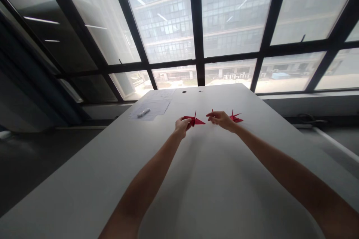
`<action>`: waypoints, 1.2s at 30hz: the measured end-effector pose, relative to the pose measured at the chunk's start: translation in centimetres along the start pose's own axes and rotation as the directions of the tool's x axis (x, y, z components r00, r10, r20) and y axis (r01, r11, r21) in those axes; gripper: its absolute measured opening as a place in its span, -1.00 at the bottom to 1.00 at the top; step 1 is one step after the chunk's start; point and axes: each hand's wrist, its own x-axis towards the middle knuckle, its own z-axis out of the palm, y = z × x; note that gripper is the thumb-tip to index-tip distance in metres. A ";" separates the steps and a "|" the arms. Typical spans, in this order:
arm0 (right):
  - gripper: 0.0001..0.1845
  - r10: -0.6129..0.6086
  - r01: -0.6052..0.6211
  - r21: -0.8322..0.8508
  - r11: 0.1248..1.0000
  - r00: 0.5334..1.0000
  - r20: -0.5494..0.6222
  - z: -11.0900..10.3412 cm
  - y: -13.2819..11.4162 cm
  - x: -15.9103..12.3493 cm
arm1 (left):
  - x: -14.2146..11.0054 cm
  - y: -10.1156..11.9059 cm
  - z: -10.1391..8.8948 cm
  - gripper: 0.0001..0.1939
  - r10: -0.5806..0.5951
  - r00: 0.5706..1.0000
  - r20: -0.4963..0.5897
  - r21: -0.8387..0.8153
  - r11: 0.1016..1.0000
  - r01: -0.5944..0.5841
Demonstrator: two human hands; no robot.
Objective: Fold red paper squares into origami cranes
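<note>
A red paper origami crane (198,121) is pinched in the fingers of my left hand (181,124), one wing pointing right and a thin tip standing up. My right hand (220,118) hovers just right of that crane, apart from it, with its fingers loosely bent and spread and nothing visible between them. Another red folded-paper crane (236,118) rests on the table beyond my right wrist. A small red paper tip (212,110) shows behind my right fingers; the rest of it is hidden.
Both hands are over a long white table (168,194). Sheets of paper (159,106) lie at its far left, with a white marker-like object (143,112) on them. Two small holes pierce the far end. Large windows stand beyond, and a dark curtain (33,63) hangs at left.
</note>
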 end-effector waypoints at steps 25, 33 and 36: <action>-0.53 0.113 -0.268 -0.419 0.867 0.926 -0.359 -1.3 2.9 -12.6 | -4.2 -2.3 -2.1 -0.49 0.363 0.888 0.284 0.649 0.609 -0.456; -0.39 0.237 -0.275 -0.767 0.579 0.957 -0.164 3.5 -0.6 -15.7 | -14.3 -6.6 -1.2 -0.35 0.028 0.713 0.701 0.713 -0.007 -0.701; -0.35 0.278 -0.252 -0.806 0.535 0.954 -0.113 4.3 -0.7 -16.6 | -15.1 -7.0 -1.1 -0.32 0.015 0.689 0.725 0.687 -0.095 -0.721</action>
